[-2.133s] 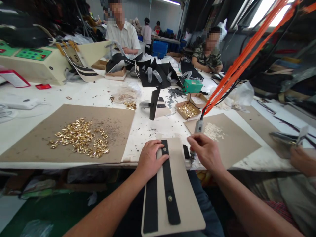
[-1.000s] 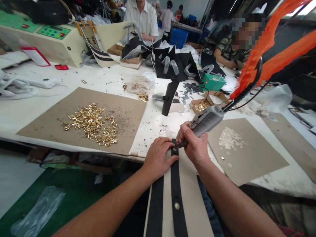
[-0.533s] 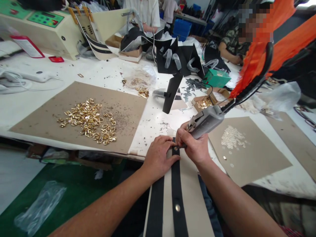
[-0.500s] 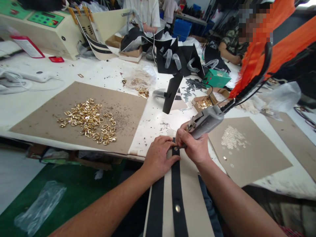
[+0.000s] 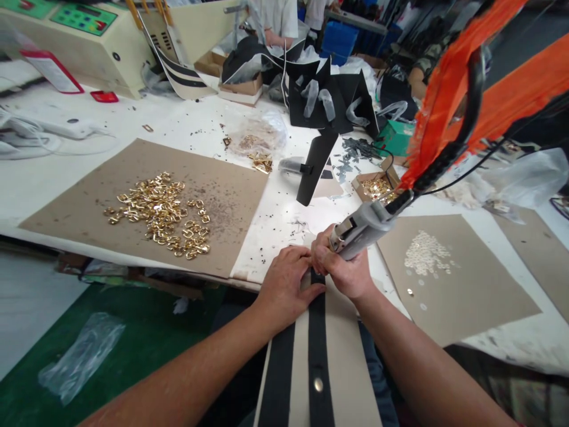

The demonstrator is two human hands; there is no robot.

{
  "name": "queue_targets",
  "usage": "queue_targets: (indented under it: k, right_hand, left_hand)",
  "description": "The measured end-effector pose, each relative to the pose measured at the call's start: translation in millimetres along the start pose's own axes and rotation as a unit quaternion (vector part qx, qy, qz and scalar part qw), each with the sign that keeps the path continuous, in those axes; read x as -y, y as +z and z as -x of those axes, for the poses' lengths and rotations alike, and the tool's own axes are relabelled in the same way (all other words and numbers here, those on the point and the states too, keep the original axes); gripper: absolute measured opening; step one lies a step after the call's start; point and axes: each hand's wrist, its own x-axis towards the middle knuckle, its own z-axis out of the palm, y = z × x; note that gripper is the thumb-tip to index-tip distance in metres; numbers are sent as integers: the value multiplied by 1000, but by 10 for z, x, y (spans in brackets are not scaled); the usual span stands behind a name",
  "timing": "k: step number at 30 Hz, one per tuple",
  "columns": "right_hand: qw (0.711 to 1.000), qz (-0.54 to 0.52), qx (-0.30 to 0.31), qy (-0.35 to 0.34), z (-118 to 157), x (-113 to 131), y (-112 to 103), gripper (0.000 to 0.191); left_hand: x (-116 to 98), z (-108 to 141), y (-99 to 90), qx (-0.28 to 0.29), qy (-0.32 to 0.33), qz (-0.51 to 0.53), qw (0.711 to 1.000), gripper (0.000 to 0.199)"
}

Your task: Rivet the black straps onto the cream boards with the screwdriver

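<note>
My right hand [image 5: 344, 267] is wrapped round a grey powered hand tool [image 5: 364, 228], whose tip points down at the black strap [image 5: 316, 332] and is hidden by my fingers. Close on its left, my left hand [image 5: 288, 284] grips the edge of a beige panel [image 5: 344, 350] with black stripes, thumb lying on the strap. Lower on that strap sits a round metal stud [image 5: 318, 385]. The panel reaches from the table edge down over my lap. A black hose with orange cloth [image 5: 427, 160] runs up from the tool.
Gold buckles [image 5: 160, 213] lie on a brown board [image 5: 106, 172] at left. Small pale discs [image 5: 427, 252] lie on another board [image 5: 484, 284] at right. A black piece [image 5: 313, 169] stands mid-table. Behind are a beige machine [image 5: 115, 53], black panels [image 5: 329, 101] and a person [image 5: 282, 21].
My right hand and the tool have shifted slightly left over the strap, covering the upper stud that showed before. The view has tilted a little.
</note>
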Motion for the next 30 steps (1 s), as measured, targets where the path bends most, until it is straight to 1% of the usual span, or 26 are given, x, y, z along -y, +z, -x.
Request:
queue_targets:
  k: [7,10,13,15,18,22,24,27,28,29,30]
  right_hand:
    - [1000,1,-28,-13,-6,-6,21,25]
    - [999,-4,-38,-3,-9,37,44,26]
    - [999,-12,-37,8,-39,74,35,31]
    - [999,-27,-24,2,-74,87,11,38]
    - [996,-85,-3,-1,-123,93,-29,42]
    - [988,-156,-16,-4,-129,113,-70,41]
    - [989,-151,1,-3,-105,145,-83,42]
    - [994,-102,47,2,-72,235,-80,42]
    - [995,-91,46,1,-69,275,-74,42]
    - [995,-92,30,-1,-71,318,-68,41]
    - [994,-109,-1,-3,-78,364,-66,40]
  left_hand:
    - [-10,5,0,-4,3,3,1000,37]
    - [-30,3,-11,-6,5,0,1000,38]
    - [-54,-7,-23,-11,10,-7,1000,39]
    - [-73,-16,-30,-11,9,-14,1000,43]
    - [-105,-23,-42,-9,1,-25,1000,44]
    - [-150,-21,-63,-17,1,-32,999,40]
    - [-170,-18,-74,-15,3,-40,999,39]
    - [-188,-12,-79,-17,9,-50,999,39]
    - [-190,-10,-78,-20,11,-50,998,39]
    - [-191,-9,-76,-23,11,-50,998,39]
    - [-191,-8,-74,-25,9,-51,998,39]
